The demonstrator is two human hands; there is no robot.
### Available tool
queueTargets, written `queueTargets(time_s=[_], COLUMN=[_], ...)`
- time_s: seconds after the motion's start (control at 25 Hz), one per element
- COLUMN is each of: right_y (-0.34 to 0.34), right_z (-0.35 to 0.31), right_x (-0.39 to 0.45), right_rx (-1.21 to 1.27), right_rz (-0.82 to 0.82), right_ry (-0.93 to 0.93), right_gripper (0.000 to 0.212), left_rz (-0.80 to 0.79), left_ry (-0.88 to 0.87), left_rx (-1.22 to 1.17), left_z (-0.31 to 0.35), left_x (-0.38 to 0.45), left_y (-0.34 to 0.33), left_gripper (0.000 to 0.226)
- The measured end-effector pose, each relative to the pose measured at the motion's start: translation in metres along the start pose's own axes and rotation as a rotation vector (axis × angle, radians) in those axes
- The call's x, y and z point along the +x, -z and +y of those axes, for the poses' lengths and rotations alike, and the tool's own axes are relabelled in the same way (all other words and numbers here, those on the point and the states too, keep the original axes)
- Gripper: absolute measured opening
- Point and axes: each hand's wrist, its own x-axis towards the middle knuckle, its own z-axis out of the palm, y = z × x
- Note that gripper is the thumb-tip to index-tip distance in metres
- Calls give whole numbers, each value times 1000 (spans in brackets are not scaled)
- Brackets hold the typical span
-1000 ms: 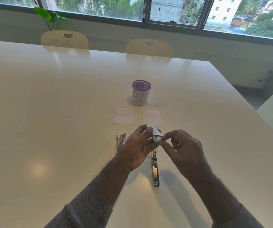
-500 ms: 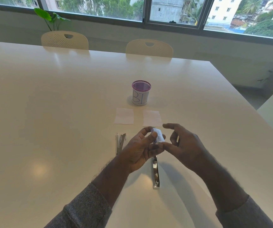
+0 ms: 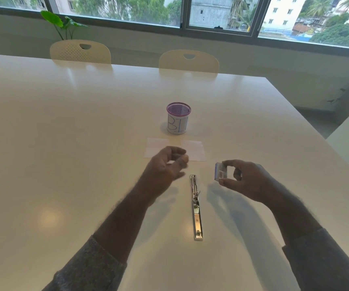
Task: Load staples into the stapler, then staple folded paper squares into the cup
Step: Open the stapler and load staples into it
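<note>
At a white conference table (image 3: 64,143) under wide windows (image 3: 117,9) — right hand (image 3: 247,179) pinching a staple box (image 3: 219,174), left hand (image 3: 165,164) blurred, loosely curled, apparently empty — the stapler (image 3: 195,206) lies unfolded between them.

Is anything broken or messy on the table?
Nothing looks spilled or broken. The stapler lies swung open flat, which suits loading staples. The right hand holds the small staple box. The cup stands upright behind two paper squares.

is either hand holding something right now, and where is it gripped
The right hand pinches the small staple box by its top and bottom edges. The left hand is blurred; a hold cannot be told.
</note>
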Motion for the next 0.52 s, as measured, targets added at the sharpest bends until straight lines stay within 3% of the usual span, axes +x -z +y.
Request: queueTargets(time_s=[0.12, 0.2, 0.36, 0.52], right_y=[-5, -9, -20, -31], right_z=[9, 12, 16, 24], right_x=[10, 17, 28, 33], right_rx=[-64, -89, -148, -143], right_rz=[-54, -89, -134, -164], right_ry=[-56, -75, -127, -174], right_gripper=[51, 50, 50, 59], left_rz=[254, 332, 274, 216], left_ry=[-217, -231, 30, 86], left_rx=[505, 708, 1058, 1202], left_z=[-12, -30, -62, -80], left_x=[4, 7, 5, -2], left_y=[30, 53, 80, 82], left_gripper=[20, 30, 47, 54])
